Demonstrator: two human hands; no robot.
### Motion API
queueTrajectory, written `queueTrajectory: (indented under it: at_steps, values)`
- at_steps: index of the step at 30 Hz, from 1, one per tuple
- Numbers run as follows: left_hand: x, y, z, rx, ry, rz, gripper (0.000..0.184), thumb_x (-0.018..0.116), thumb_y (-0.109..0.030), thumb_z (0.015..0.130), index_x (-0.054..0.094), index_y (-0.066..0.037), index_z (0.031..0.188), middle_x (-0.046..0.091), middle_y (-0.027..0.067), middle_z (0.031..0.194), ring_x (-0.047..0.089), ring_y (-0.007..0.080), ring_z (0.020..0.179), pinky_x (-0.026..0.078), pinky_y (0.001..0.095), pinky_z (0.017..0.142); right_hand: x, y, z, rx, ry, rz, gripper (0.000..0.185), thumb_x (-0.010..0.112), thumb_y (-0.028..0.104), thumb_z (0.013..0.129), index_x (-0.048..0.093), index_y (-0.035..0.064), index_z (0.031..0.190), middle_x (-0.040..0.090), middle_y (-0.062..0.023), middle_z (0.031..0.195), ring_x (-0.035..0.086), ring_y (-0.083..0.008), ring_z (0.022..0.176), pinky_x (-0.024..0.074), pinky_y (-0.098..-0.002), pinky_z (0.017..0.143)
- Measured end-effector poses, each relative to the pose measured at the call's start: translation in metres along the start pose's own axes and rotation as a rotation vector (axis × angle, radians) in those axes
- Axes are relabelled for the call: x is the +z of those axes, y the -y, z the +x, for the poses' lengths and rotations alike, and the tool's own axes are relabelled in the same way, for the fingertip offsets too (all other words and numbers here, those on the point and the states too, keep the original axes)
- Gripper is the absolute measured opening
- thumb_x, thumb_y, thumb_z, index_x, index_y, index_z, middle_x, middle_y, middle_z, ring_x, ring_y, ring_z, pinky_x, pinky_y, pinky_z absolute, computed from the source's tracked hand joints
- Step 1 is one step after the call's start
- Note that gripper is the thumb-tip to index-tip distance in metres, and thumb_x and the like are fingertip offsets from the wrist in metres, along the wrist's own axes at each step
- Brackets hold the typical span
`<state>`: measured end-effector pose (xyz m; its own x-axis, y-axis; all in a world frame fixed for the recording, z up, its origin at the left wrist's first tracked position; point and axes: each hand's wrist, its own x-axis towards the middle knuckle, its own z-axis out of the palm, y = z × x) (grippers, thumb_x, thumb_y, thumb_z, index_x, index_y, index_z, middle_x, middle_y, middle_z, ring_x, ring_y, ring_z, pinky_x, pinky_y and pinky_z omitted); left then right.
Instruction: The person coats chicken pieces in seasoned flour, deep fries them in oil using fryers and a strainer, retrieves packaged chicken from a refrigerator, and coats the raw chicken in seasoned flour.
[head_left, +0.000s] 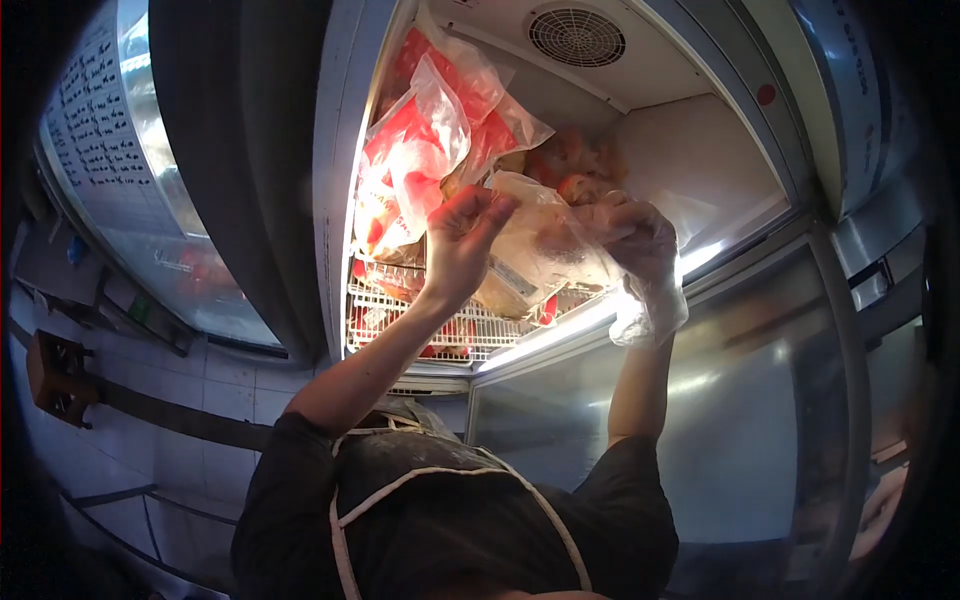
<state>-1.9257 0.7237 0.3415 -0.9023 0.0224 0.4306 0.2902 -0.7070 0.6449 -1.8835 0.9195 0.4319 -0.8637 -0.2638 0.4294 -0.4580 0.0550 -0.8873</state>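
Note:
Inside a lit refrigerator, a clear plastic bag [550, 235] with pale contents hangs between my hands. My left hand [466, 225], bare, is closed on the bag's edge at its left side. My right hand [640, 240] wears a thin clear glove and grips the bag's right side. Red and clear plastic bags [410, 150] are piled on the wire shelf [480, 335] to the left. Behind the bag lie more orange-brown bagged items [580, 160], partly hidden.
A round fan grille [577, 36] is in the refrigerator's inner wall. The glass door [640, 440] stands at the lower right. A sheet with handwriting [95, 120] is at the upper left, and a brown stool [62, 378] stands on the tiled floor.

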Motion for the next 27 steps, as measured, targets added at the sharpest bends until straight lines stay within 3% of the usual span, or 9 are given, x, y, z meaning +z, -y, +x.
queueTrajectory:
  at_steps: [1,7,9,13,16,20,21,22,27]
  values:
    - [0.002,-0.001,0.0,-0.01,0.016,0.004,0.015,0.059,-0.015,0.087,0.061,0.0,0.086,0.061,0.0007,0.075,0.051,0.0041,0.07,0.041,0.0203,0.064,0.002,-0.004,-0.004,-0.009,-0.196,0.062,0.027,0.064,-0.007,0.07,0.058,-0.001,0.095,0.056,-0.0075,0.088,0.056,-0.0131,0.078,0.0485,-0.0224,0.071]
    - [0.018,0.004,-0.001,-0.201,-0.016,-0.122,0.015,0.059,-0.017,0.087,0.061,-0.002,0.084,0.058,-0.0013,0.073,0.047,0.0033,0.066,0.038,0.0186,0.062,-0.011,-0.024,-0.017,-0.087,-0.471,0.559,0.022,0.053,-0.001,0.075,0.049,-0.0025,0.097,0.057,-0.0168,0.099,0.061,-0.0257,0.086,0.0528,-0.0339,0.076]
    - [0.021,0.015,-0.001,-0.218,0.023,-0.137,0.014,0.059,-0.016,0.087,0.061,-0.002,0.084,0.058,-0.0015,0.073,0.047,0.0031,0.066,0.037,0.0182,0.062,-0.005,-0.022,-0.015,-0.031,-0.45,0.512,0.018,0.044,0.004,0.08,0.048,-0.0038,0.095,0.055,-0.02,0.106,0.06,-0.0331,0.094,0.0535,-0.0374,0.077]
    - [0.025,0.023,-0.004,-0.319,0.153,-0.074,0.012,0.059,-0.014,0.087,0.061,-0.002,0.086,0.058,-0.0015,0.074,0.047,0.003,0.066,0.036,0.0177,0.062,-0.032,-0.047,-0.021,-0.207,-0.364,0.484,0.017,0.046,0.001,0.074,0.051,-0.0068,0.087,0.057,-0.0185,0.098,0.06,-0.034,0.094,0.0523,-0.0285,0.072]
    - [0.032,0.026,0.002,-0.343,0.284,0.049,0.011,0.058,-0.012,0.086,0.062,-0.002,0.088,0.059,-0.0012,0.076,0.05,0.0039,0.068,0.039,0.019,0.062,-0.044,-0.014,-0.019,-0.124,-0.237,0.659,0.029,0.047,0.0,0.072,0.05,-0.0102,0.099,0.051,-0.0223,0.108,0.061,-0.0297,0.096,0.0428,-0.0227,0.053]
    - [0.043,0.016,0.03,-0.381,0.187,0.028,0.011,0.057,-0.013,0.087,0.061,-0.003,0.086,0.058,-0.0016,0.074,0.051,0.0044,0.065,0.041,0.0195,0.058,-0.062,0.012,-0.013,-0.241,-0.38,0.758,0.046,0.047,0.003,0.077,0.036,-0.0115,0.118,0.05,-0.0195,0.101,0.049,-0.0102,0.058,0.0357,-0.0191,0.045]
    - [0.044,0.015,0.04,-0.403,0.101,0.025,0.012,0.057,-0.014,0.087,0.06,-0.003,0.084,0.056,-0.0021,0.071,0.049,0.0043,0.062,0.039,0.0193,0.055,-0.077,0.014,-0.019,-0.296,-0.25,0.835,0.038,0.046,0.004,0.079,0.039,-0.0117,0.113,0.049,-0.0167,0.095,0.032,-0.0067,0.05,0.0331,-0.0165,0.043]
    - [0.046,0.016,0.05,-0.426,0.012,0.022,0.014,0.057,-0.016,0.087,0.059,-0.003,0.082,0.053,-0.0026,0.068,0.047,0.0043,0.059,0.038,0.0191,0.053,-0.062,0.041,-0.018,-0.33,-0.426,0.761,0.028,0.044,0.0,0.081,0.042,-0.0116,0.106,0.046,-0.0129,0.086,0.031,-0.0062,0.049,0.0296,-0.0166,0.041]
    - [0.085,0.038,0.102,-0.133,-0.149,0.006,0.016,0.057,-0.017,0.087,0.056,-0.003,0.079,0.048,-0.0032,0.064,0.04,0.0048,0.055,0.033,0.0202,0.049,-0.094,0.032,-0.036,-0.508,-0.392,0.745,0.005,0.047,-0.005,0.082,0.049,-0.0053,0.087,0.039,-0.0075,0.076,0.031,-0.0062,0.058,0.0231,-0.0195,0.038]
